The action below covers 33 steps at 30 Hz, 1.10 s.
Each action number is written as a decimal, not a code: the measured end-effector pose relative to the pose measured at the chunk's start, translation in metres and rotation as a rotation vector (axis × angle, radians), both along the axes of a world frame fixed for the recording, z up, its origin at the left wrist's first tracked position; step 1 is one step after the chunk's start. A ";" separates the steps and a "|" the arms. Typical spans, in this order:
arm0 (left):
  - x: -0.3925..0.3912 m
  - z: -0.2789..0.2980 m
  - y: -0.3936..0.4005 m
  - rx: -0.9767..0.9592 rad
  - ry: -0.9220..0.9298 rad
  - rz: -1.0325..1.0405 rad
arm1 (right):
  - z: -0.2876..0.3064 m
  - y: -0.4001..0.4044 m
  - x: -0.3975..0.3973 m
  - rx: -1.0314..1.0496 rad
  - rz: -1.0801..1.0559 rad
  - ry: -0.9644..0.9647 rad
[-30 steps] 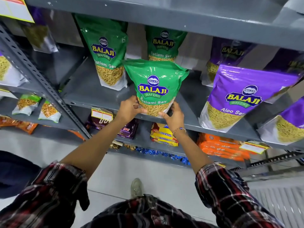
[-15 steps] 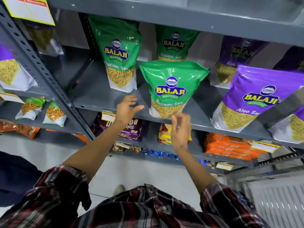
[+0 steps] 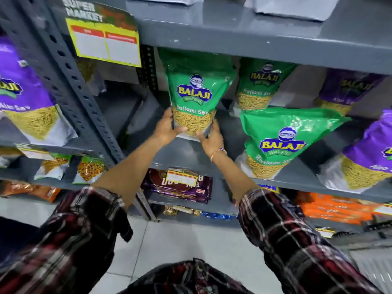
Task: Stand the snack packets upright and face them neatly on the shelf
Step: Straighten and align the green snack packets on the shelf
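A green Ratlami Sev packet [image 3: 196, 92] stands upright at the left of the grey shelf [image 3: 186, 153], held at its base from both sides. My left hand [image 3: 167, 127] grips its lower left corner and my right hand [image 3: 210, 135] its lower right corner. A second green packet [image 3: 282, 141] stands at the shelf's front edge to the right, leaning a little. Farther back a third green packet [image 3: 261, 85] stands between them. Purple Aloo Sev packets [image 3: 369, 158] fill the right end.
A perforated grey upright [image 3: 70, 81] divides this bay from the left one, where another purple packet [image 3: 27, 98] stands. A yellow price card [image 3: 106, 43] hangs from the shelf above. Chocolate packs [image 3: 178, 183] and orange packs [image 3: 331, 206] lie on the lower shelf.
Both hands let go of the front green packet and moved left and back. They now grip the base of the left green packet. The view shifted left.
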<state>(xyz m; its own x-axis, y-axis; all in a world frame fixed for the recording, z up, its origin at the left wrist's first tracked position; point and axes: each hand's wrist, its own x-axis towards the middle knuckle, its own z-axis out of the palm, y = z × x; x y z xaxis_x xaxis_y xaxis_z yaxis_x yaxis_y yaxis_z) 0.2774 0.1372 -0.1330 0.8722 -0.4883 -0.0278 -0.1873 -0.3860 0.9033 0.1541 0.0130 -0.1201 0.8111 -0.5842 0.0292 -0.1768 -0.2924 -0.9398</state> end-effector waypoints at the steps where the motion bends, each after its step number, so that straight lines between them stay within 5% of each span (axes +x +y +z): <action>1: 0.001 -0.003 0.002 0.003 0.003 0.023 | -0.002 -0.004 0.003 -0.004 -0.020 0.009; 29: -0.070 -0.010 0.079 0.019 -0.100 0.047 | 0.013 0.057 -0.071 -0.088 -0.019 0.229; 33: -0.067 -0.010 0.080 0.002 -0.039 -0.010 | 0.055 0.072 -0.082 -0.316 -0.033 0.319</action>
